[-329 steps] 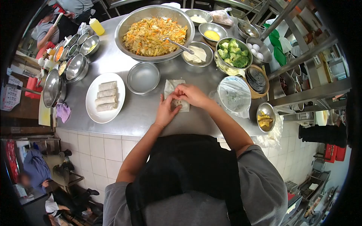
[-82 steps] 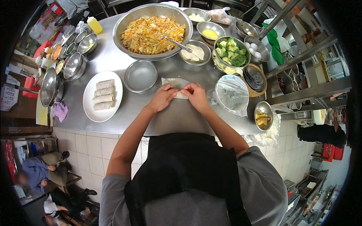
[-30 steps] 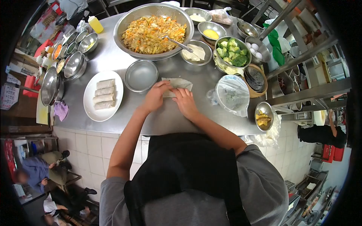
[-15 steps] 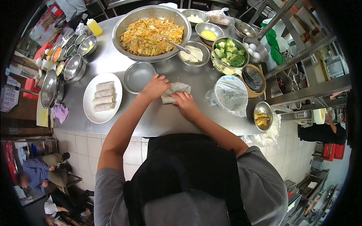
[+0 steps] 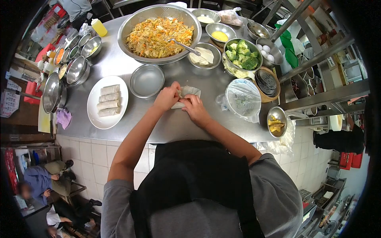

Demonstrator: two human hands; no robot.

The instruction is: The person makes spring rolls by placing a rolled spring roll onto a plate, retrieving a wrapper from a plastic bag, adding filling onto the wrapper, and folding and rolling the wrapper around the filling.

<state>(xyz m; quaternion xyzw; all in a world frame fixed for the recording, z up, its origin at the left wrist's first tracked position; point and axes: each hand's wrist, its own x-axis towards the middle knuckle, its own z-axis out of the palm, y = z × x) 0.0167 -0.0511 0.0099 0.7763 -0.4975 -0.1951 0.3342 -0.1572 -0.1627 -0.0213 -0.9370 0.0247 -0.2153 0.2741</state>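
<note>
A thin, pale spring roll wrapper [image 5: 191, 91], partly folded, lies on the steel table in front of me. My left hand [image 5: 167, 97] is at its left edge with fingers curled closed on it. My right hand [image 5: 194, 109] presses bent fingers onto the near right side of the wrapper. Both hands cover much of it, so any filling is hidden. To the left, several finished spring rolls [image 5: 108, 104] lie in a row on a white oval plate [image 5: 96, 118]. An empty-looking metal bowl [image 5: 147, 81] stands just beyond my left hand.
A large colander [image 5: 126, 29] of shredded vegetable filling [image 5: 158, 37] with a spoon [image 5: 184, 47] stands at the back. Bowls of white sheets [image 5: 203, 56], broccoli [image 5: 242, 55] and eggs [image 5: 266, 51] are at right, beside a plastic-covered bowl [image 5: 243, 99]. More bowls [image 5: 78, 70] crowd the left.
My left hand has shifted slightly down and its fingers have curled in at the wrapper's left side. My right hand stays nearly in place on the wrapper.
</note>
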